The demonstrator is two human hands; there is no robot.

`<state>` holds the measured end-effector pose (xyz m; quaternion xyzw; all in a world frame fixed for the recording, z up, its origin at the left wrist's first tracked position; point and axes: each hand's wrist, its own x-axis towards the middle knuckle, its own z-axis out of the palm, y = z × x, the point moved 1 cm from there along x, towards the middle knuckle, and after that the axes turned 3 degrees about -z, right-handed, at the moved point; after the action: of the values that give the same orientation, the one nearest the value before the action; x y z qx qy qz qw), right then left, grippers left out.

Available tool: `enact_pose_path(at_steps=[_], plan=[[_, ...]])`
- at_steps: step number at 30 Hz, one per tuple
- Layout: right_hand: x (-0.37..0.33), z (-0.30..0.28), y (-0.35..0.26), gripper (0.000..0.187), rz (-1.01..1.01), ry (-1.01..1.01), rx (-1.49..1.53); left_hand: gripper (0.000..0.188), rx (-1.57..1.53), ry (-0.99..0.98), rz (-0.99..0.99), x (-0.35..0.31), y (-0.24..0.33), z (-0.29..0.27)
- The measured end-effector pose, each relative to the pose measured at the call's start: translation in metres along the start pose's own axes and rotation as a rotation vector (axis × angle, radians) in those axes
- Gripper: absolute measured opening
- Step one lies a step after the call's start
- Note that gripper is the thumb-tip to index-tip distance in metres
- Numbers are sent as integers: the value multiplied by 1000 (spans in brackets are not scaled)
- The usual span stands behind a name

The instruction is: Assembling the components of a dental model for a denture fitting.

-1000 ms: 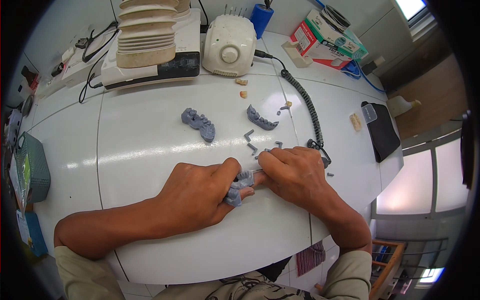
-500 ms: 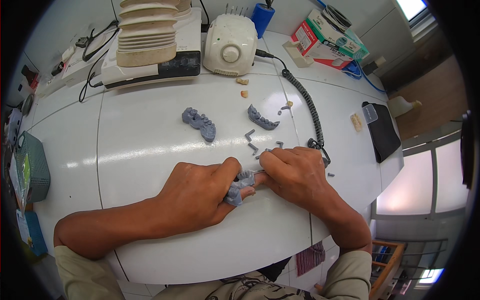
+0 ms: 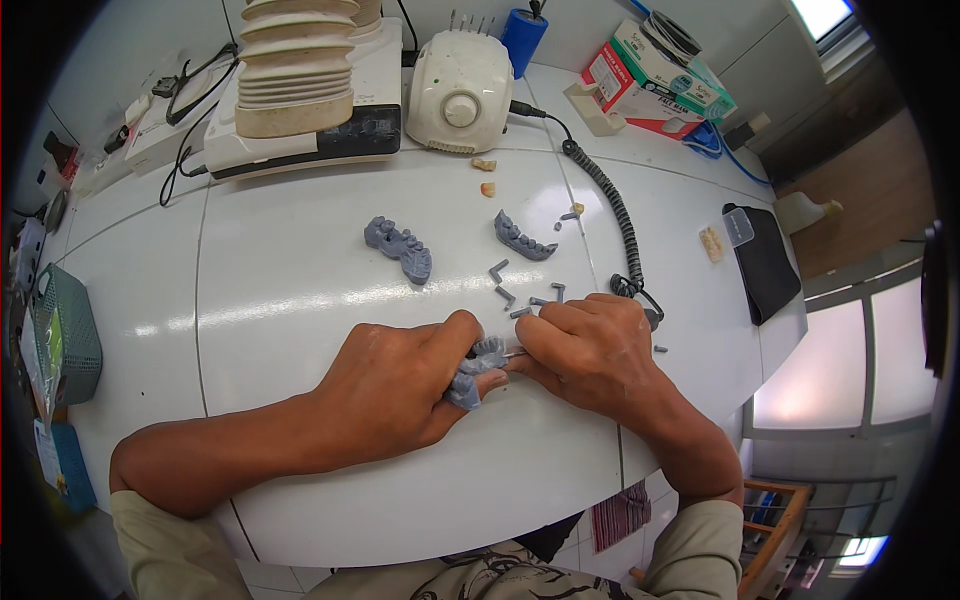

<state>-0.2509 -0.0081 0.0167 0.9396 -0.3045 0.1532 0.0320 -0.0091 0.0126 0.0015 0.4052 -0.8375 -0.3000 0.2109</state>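
Note:
My left hand (image 3: 405, 375) is closed on a grey dental model (image 3: 470, 372), a toothed arch pinched between thumb and fingers above the white table. From the right, my right hand (image 3: 585, 350) is closed round a rotary handpiece, mostly hidden by the fingers. Its thin metal tip (image 3: 515, 353) points at the model's right side, and I cannot tell whether it touches. A coiled black cord (image 3: 610, 190) runs from behind that hand to a cream control unit (image 3: 460, 95). Beyond the hands lie two more grey models, a larger one (image 3: 400, 250) and a curved row of teeth (image 3: 525, 237).
Several small grey offcuts (image 3: 505, 296) lie just past my right hand. Tooth-coloured pieces (image 3: 487, 189) are scattered farther back. A ribbed hose (image 3: 293, 80) stands at the back left, a green basket (image 3: 70, 330) at the left edge, boxes (image 3: 655, 80) and a black pouch (image 3: 765, 265) at right.
My right hand and the tip have shifted very slightly against the model, and the cord's lower end has moved a little left. The left hand keeps its grip.

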Motion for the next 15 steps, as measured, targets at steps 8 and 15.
enact_pose_path(at_steps=[8,15], plan=[[0,-8,8,40,69,101,119,36,-171,97,108,1,-6,7],[2,-20,8,38,25,300,342,62,-201,79,168,2,-8,7]])
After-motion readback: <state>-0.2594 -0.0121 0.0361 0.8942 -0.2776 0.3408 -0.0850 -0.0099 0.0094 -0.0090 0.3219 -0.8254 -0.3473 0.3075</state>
